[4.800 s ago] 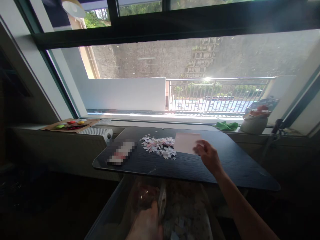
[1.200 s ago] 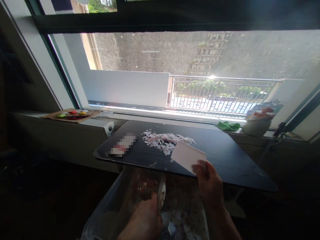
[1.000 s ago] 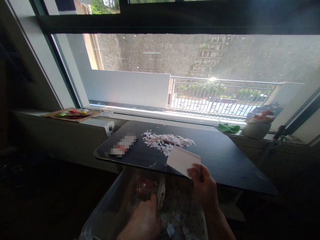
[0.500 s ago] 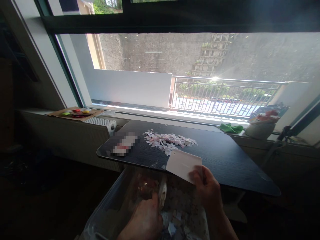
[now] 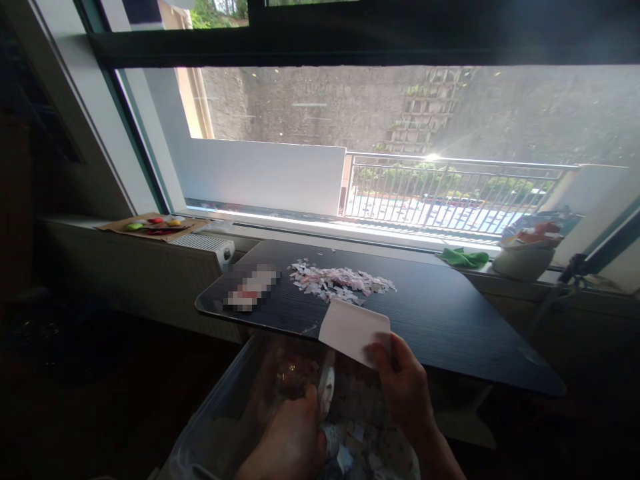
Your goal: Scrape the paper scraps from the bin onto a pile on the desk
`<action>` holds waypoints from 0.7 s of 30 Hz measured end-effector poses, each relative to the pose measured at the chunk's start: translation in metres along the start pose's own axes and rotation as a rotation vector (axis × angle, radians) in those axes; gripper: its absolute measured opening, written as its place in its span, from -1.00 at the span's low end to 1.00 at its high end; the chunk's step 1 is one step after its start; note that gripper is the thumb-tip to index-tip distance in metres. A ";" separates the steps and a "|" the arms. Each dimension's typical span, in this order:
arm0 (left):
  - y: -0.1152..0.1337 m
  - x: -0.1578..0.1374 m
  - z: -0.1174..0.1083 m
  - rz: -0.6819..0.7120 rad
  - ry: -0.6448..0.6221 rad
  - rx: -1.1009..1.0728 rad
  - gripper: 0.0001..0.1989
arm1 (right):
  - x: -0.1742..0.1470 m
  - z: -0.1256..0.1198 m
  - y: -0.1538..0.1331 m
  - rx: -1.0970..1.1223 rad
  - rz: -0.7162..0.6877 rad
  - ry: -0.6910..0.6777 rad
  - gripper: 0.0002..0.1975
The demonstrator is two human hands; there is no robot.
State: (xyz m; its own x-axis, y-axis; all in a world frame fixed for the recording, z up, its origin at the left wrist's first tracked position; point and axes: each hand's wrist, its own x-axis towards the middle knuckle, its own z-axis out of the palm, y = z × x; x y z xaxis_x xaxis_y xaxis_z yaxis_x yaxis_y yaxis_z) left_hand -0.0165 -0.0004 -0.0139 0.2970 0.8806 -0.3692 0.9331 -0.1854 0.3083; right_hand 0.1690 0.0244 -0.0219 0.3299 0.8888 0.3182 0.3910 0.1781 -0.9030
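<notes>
My right hand [image 5: 404, 379] is closed on the right end of a flat white scraper [image 5: 354, 330]. The scraper is tilted, with its far edge by the near side of a heap of torn paper scraps [image 5: 345, 281] on the dark table [image 5: 430, 313]. Below the table's front edge, my left hand [image 5: 293, 430] is closed, fingers curled, over a clear plastic bin [image 5: 200, 427]. What it grips is hard to make out; a pale bag edge [image 5: 327, 387] runs beside its fingertips. More paper scraps [image 5: 345, 457] lie inside, right of that hand.
A blurred-out item [image 5: 253, 288] lies at the table's left end. Behind stand a radiator [image 5: 205, 243] and a cardboard sheet [image 5: 115, 227] with colourful items. On the right sill are a green cloth [image 5: 464, 258] and a pale pot [image 5: 525, 259].
My right hand has moved the scraper a little left along the table's front edge. The loose scrap near that edge is no longer visible. My left hand stays nearly still.
</notes>
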 end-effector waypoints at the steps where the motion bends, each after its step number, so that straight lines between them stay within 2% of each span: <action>1: 0.000 0.000 0.000 0.006 0.004 -0.001 -0.52 | 0.002 0.001 0.000 0.002 -0.004 0.020 -0.67; 5: 0.002 -0.001 -0.002 -0.016 -0.005 0.004 -0.52 | 0.010 0.002 0.000 -0.014 -0.018 0.079 -0.68; 10: -0.001 0.002 0.002 0.007 -0.002 0.002 -0.44 | 0.008 0.005 -0.004 0.019 -0.011 -0.046 -0.69; 15: -0.004 0.001 0.005 0.012 0.043 0.004 -0.50 | 0.010 0.000 -0.007 0.018 -0.001 0.043 -0.68; 20: -0.001 -0.001 0.000 0.034 0.017 -0.016 -0.51 | 0.015 -0.001 -0.013 0.076 -0.023 -0.154 -0.72; 21: -0.001 -0.001 -0.001 0.035 0.011 -0.011 -0.52 | 0.018 -0.001 -0.014 0.079 -0.020 -0.159 -0.72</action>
State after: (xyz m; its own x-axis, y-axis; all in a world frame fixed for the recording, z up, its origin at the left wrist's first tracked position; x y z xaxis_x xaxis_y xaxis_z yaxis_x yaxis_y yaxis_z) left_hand -0.0179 -0.0010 -0.0133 0.3269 0.8786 -0.3481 0.9199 -0.2114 0.3304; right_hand 0.1698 0.0373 -0.0036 0.1805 0.9390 0.2927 0.3255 0.2238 -0.9187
